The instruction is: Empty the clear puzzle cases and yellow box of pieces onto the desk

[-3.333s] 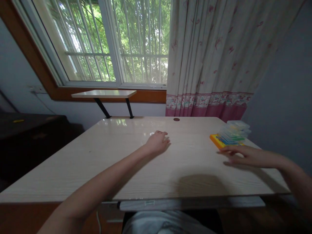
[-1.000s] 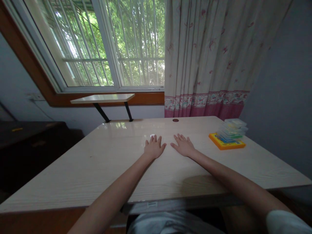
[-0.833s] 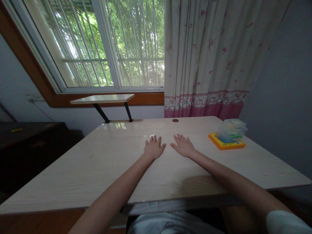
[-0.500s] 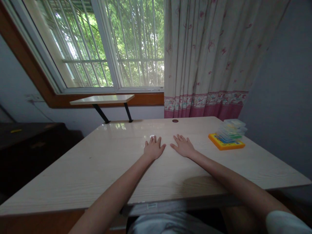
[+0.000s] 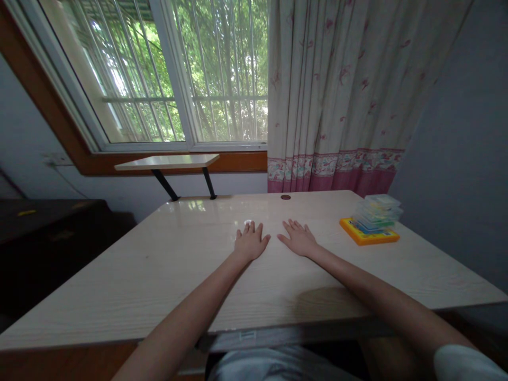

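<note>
Both arms reach forward over a pale wood-grain desk (image 5: 166, 286). My left hand (image 5: 251, 243) lies palm down on the desktop, fingers spread, holding nothing. A short gap to its right, my right hand (image 5: 297, 239) rests flat in the same way, its fingers apart. To the right of that hand sits an orange-and-yellow flat box (image 5: 371, 238). Several clear plastic cases (image 5: 379, 209) are stacked on it, with something green and blue showing through; their contents are too small to make out.
A small raised shelf (image 5: 170, 161) on black legs stands at the back left of the desk. Near the back edge is a round dark cable hole cover (image 5: 285, 197). Behind are a barred window and a flowered curtain (image 5: 329, 106). Dark furniture (image 5: 51, 248) stands at left.
</note>
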`<state>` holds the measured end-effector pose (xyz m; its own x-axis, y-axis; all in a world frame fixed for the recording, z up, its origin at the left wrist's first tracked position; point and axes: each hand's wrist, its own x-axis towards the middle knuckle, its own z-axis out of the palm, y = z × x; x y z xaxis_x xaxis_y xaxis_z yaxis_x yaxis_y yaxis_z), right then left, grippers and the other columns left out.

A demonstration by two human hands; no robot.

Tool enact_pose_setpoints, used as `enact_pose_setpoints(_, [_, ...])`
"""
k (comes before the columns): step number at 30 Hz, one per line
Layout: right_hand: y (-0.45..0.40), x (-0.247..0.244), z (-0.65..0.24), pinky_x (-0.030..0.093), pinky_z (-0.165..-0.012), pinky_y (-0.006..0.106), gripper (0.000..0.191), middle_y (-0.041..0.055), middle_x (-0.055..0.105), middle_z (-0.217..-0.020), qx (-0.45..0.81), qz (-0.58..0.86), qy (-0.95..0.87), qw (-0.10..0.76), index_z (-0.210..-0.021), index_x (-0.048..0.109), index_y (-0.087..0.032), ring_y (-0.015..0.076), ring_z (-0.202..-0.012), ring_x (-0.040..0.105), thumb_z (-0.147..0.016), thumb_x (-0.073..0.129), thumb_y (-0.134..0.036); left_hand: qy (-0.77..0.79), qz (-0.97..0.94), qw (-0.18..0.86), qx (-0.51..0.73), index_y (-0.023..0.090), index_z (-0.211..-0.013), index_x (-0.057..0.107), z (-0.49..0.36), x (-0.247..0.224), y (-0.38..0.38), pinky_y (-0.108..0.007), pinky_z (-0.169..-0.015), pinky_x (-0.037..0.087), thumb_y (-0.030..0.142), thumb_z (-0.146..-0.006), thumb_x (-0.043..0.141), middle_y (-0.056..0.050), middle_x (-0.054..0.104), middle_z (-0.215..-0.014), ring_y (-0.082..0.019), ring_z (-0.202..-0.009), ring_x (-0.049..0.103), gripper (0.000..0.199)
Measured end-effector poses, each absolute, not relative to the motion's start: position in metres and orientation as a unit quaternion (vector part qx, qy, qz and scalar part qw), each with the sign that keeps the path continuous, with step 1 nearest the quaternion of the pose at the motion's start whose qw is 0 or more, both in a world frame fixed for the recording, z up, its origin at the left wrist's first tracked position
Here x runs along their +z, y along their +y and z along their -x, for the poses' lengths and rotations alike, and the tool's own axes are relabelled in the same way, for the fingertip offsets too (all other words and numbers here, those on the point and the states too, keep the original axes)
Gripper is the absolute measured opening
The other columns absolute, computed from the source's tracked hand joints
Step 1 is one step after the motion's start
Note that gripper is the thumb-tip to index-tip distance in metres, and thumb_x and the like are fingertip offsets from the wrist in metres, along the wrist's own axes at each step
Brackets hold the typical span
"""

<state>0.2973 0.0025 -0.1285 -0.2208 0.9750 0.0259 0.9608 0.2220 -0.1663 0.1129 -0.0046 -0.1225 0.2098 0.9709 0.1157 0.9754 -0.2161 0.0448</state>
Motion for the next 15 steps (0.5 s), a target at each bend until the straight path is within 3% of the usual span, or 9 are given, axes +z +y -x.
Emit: enact_pose_setpoints(15, [0.0018,-0.1246,-0.3021,0.013,-0.102,0.051,0.068,0.0115,0.019,-0.143,0.062,0.606,-0.788,0.085,-0.136,0.023,-0.017,0.0277,-0.13,0.017,-0.083,0.023,-0.059,-0.622,0.78,0.023,-0.067,0.023,-0.132,0.027,-0.1133,-0.1227,-0.0038,-0.051,-0.097,0.022,0.057,-0.084,0.016,-0.012,0.027,-0.14,-0.03,-0.128,0.02,0.06])
